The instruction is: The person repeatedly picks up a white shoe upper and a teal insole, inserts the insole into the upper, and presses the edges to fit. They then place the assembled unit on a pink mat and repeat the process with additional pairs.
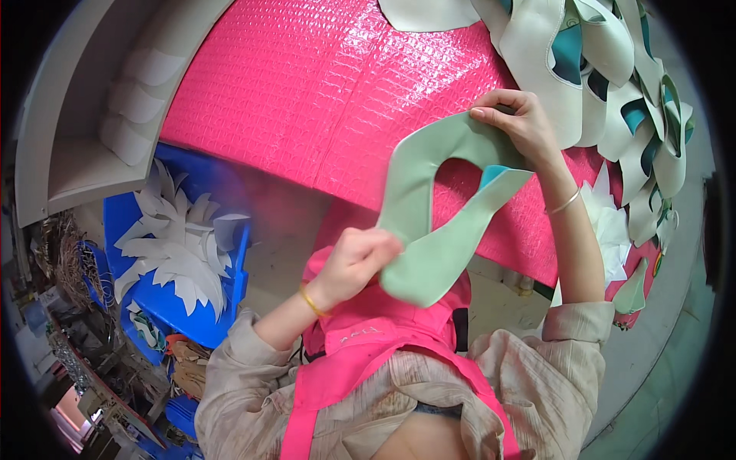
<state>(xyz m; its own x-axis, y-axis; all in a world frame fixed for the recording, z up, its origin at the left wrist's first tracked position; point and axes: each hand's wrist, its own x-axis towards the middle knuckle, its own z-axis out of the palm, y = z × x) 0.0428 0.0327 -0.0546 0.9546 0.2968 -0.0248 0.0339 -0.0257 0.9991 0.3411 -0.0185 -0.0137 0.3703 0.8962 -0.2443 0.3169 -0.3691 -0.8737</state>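
Note:
A pale green shoe upper (409,180), curved round an open middle, hangs in the air between my two hands. One of its ends shows a bit of teal lining. My right hand (525,126) pinches the far bend of the piece between thumb and fingers. At the near left edge my left hand (354,264) is closed on it, its fingertips slightly blurred. Below the piece lies the pink front of my apron (349,337). To the right of my right hand, similar pale uppers (540,73) with teal linings are heaped in overlapping layers.
A table with a glossy pink cover (284,100) lies ahead. White cut pieces (180,245) fill a blue crate (238,284) at the left, beneath a grey shelf unit (73,169) with stacked white pieces. Crumpled white sheets (606,222) rest at the table's right.

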